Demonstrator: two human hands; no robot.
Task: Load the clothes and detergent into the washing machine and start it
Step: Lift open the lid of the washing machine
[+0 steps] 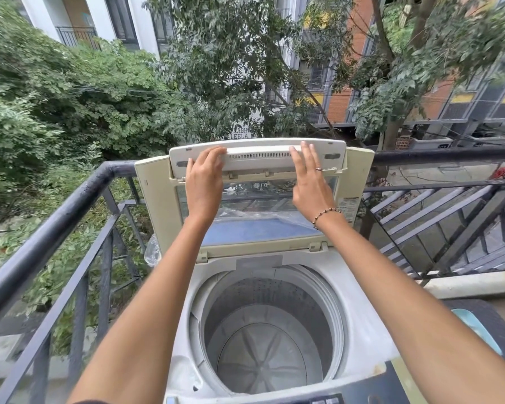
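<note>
A white top-loading washing machine (362,325) stands on a balcony in front of me. Its folding lid (257,158) is raised upright at the back. The steel drum (263,342) is open and holds nothing. My left hand (203,182) has its fingers curled over the lid's upper panel on the left. My right hand (309,179) lies flat against the panel on the right, fingers straight. No clothes or detergent are in view.
A dark metal railing (56,217) runs along the left and behind the machine. Stairs with a rail (449,228) drop away on the right. A light blue object (475,328) sits at the machine's right. The control panel (327,399) is at the bottom edge.
</note>
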